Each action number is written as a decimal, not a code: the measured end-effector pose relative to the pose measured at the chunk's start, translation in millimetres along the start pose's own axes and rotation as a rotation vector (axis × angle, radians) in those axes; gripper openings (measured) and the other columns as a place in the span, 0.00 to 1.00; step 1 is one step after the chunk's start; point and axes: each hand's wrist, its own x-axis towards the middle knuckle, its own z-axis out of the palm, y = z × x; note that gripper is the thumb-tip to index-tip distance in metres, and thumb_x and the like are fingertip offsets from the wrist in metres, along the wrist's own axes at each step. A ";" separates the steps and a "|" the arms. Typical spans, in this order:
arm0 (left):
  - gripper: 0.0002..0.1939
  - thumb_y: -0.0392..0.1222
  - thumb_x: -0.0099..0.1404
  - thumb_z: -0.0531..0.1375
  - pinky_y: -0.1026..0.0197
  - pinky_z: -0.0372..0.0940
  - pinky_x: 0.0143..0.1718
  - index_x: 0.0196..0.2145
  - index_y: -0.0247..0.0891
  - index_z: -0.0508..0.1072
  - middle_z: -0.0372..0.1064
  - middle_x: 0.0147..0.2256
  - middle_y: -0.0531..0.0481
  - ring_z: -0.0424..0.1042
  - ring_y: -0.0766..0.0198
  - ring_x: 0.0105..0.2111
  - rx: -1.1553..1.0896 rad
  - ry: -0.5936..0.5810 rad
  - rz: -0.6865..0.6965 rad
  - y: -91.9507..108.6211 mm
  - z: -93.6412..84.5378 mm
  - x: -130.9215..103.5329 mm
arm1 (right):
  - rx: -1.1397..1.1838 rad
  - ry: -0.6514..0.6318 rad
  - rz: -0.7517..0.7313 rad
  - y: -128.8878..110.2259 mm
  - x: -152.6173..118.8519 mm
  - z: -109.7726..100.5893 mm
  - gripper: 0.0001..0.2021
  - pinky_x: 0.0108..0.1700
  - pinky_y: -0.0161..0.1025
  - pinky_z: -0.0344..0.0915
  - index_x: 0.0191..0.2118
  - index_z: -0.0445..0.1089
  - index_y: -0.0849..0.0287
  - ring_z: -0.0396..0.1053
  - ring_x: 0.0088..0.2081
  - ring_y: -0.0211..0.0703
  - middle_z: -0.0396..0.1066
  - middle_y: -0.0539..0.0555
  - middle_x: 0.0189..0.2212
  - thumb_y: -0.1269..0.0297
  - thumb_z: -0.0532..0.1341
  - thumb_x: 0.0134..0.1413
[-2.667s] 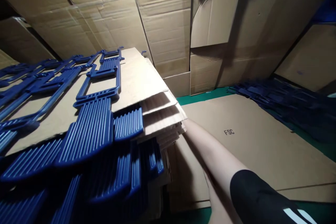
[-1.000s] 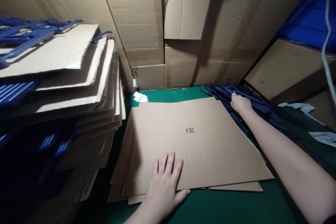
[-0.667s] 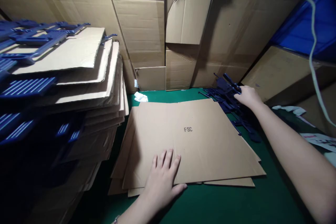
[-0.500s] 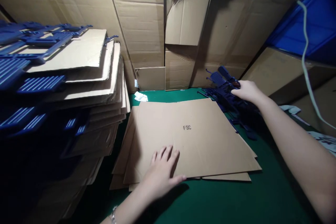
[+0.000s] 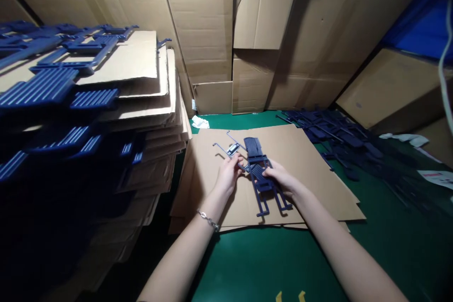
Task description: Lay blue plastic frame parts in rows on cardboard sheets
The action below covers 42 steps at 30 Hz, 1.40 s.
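Over the flat cardboard sheets (image 5: 208, 184), both hands are at dark blue slatted plastic parts. My right hand (image 5: 281, 177) is closed on a blue frame part (image 5: 255, 148) with slatted panels and long thin legs reaching toward me. To its left, my left hand (image 5: 231, 172) pinches a thinner blue part (image 5: 232, 149) with two hooked rods pointing up and left. The two parts touch or overlap between the hands. Fingertips under the right-hand part are partly hidden.
Tall stacked cardboard sheets with blue parts (image 5: 95, 99) stand at the left. A pile of blue parts (image 5: 339, 132) lies at the right on the green table (image 5: 247, 264). Cardboard walls (image 5: 201, 23) close off the back. Two yellow pieces (image 5: 301, 296) show at the bottom edge.
My right hand has come from the right pile to the middle with blue parts. My left hand has lifted off the cardboard and now grips a thin blue part. The view has shifted.
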 end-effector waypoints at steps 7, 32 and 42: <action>0.10 0.40 0.57 0.58 0.72 0.56 0.19 0.35 0.31 0.67 0.63 0.25 0.52 0.63 0.73 0.21 0.110 -0.022 0.057 2.9 -16.5 7.7 | 0.077 0.130 0.037 6.7 0.2 -13.1 0.10 0.18 0.26 0.51 0.24 0.62 0.62 0.57 0.17 0.30 0.65 0.50 0.18 0.73 0.52 0.27; 0.34 0.29 0.53 0.52 0.31 0.44 0.51 0.58 0.40 0.53 0.36 0.62 0.40 0.34 0.41 0.60 1.883 -0.269 0.000 41.1 -32.6 -47.7 | 0.147 0.343 -0.010 -4.2 0.9 -47.8 0.04 0.22 0.28 0.63 0.22 0.65 0.65 0.64 0.21 0.34 0.68 0.56 0.20 0.76 0.57 0.32; 0.32 0.23 0.53 0.43 0.43 0.45 0.55 0.57 0.19 0.52 0.43 0.58 0.25 0.42 0.38 0.58 2.115 -0.126 0.166 45.6 -46.8 1.2 | 0.130 0.221 0.005 -4.6 0.8 -44.3 0.04 0.20 0.27 0.58 0.22 0.63 0.64 0.61 0.19 0.32 0.65 0.52 0.17 0.73 0.59 0.33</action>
